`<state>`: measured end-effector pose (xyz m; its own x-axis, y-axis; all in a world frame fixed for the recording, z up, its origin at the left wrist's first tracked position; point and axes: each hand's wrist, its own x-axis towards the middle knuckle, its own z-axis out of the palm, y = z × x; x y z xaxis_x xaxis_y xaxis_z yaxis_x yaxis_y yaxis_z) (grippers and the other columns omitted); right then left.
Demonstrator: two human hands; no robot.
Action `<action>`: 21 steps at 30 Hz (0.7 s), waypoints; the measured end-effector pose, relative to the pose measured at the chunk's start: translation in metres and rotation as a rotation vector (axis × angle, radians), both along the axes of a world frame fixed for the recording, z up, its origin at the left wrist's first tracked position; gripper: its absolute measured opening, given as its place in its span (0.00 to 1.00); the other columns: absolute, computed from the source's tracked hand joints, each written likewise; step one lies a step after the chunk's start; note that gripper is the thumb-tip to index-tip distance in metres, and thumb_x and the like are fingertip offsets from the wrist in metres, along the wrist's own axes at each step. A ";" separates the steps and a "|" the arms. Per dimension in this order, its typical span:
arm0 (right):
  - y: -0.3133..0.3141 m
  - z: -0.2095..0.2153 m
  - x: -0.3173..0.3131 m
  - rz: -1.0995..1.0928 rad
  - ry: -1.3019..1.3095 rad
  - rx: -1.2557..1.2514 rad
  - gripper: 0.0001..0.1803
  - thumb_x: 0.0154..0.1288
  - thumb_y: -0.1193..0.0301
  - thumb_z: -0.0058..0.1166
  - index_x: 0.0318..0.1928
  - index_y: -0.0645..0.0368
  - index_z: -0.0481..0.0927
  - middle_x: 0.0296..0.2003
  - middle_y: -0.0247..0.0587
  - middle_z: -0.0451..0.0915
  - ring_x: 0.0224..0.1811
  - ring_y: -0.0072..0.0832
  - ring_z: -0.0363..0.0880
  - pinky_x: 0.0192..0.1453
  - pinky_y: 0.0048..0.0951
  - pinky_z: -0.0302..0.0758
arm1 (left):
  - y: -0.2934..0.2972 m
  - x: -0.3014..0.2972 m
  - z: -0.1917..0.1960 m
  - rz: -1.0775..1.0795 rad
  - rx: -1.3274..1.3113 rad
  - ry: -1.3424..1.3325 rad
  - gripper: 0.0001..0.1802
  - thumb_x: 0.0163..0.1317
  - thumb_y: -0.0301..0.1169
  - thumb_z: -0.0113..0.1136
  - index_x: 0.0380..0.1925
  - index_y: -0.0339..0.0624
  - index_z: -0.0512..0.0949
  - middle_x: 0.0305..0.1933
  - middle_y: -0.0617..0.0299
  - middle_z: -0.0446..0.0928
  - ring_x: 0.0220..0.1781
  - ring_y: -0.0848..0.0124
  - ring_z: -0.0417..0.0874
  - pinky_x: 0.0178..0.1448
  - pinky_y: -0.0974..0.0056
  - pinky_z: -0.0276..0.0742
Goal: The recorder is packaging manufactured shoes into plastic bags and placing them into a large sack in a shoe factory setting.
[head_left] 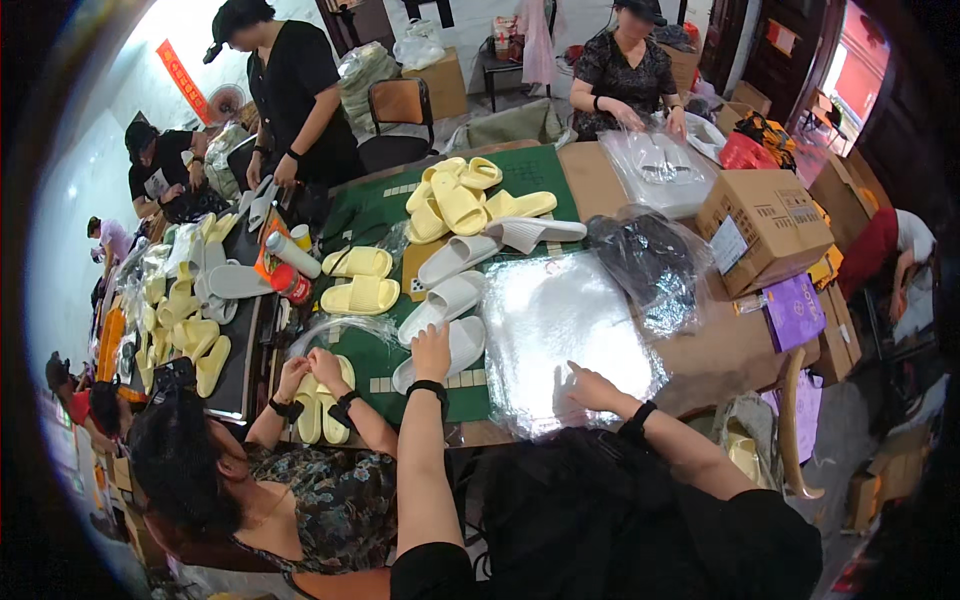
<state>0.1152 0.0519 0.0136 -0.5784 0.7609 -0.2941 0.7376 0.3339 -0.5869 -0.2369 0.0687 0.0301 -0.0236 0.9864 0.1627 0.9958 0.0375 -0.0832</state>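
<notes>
Hand [432, 345] touches white slipper [455, 350] beside clear bags [570, 330].

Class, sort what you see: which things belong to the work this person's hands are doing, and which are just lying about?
In hand:
left hand on a white slipper
right hand on the clear bags

Lying about:
yellow slippers
cardboard box
dark bagged bundle
purple bag
</notes>
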 end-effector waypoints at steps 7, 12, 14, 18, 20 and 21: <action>-0.037 0.019 -0.003 -0.049 0.103 0.017 0.38 0.54 0.67 0.53 0.60 0.69 0.51 0.52 0.61 0.64 0.53 0.49 0.66 0.56 0.37 0.66 | 0.025 -0.010 -0.032 -0.088 0.010 -0.021 0.22 0.51 0.25 0.49 0.49 0.54 0.70 0.45 0.53 0.69 0.42 0.56 0.74 0.43 0.57 0.70; -0.048 0.020 0.018 -0.118 0.057 -0.029 0.34 0.55 0.68 0.53 0.59 0.67 0.55 0.53 0.58 0.63 0.54 0.48 0.65 0.57 0.36 0.65 | 0.043 -0.020 -0.045 -0.123 -0.110 -0.239 0.23 0.49 0.27 0.51 0.49 0.53 0.69 0.52 0.49 0.67 0.45 0.53 0.73 0.44 0.54 0.70; -0.054 0.017 0.026 -0.146 0.051 -0.078 0.33 0.55 0.68 0.53 0.59 0.66 0.56 0.53 0.57 0.63 0.55 0.47 0.64 0.57 0.36 0.65 | 0.049 -0.014 -0.048 -0.069 -0.066 -0.270 0.24 0.49 0.27 0.51 0.49 0.52 0.69 0.53 0.48 0.66 0.45 0.53 0.73 0.44 0.53 0.70; -0.058 0.025 0.031 -0.185 0.060 -0.083 0.31 0.56 0.68 0.52 0.59 0.62 0.57 0.54 0.54 0.63 0.57 0.45 0.63 0.58 0.35 0.64 | 0.057 0.009 -0.040 0.169 -0.031 -0.161 0.26 0.51 0.31 0.52 0.53 0.50 0.65 0.56 0.48 0.64 0.46 0.54 0.72 0.43 0.53 0.69; -0.056 0.029 0.028 -0.193 0.070 -0.098 0.30 0.57 0.68 0.52 0.59 0.62 0.57 0.53 0.54 0.63 0.56 0.46 0.64 0.57 0.35 0.64 | 0.059 0.018 -0.038 0.405 0.109 -0.098 0.28 0.52 0.36 0.54 0.55 0.50 0.63 0.57 0.49 0.64 0.46 0.55 0.71 0.44 0.54 0.68; -0.056 0.025 0.032 -0.200 0.066 -0.094 0.30 0.57 0.68 0.52 0.59 0.62 0.57 0.53 0.54 0.63 0.56 0.46 0.64 0.57 0.35 0.64 | 0.060 0.028 -0.024 0.483 0.113 -0.109 0.31 0.52 0.40 0.56 0.57 0.51 0.61 0.54 0.51 0.66 0.46 0.56 0.70 0.44 0.55 0.66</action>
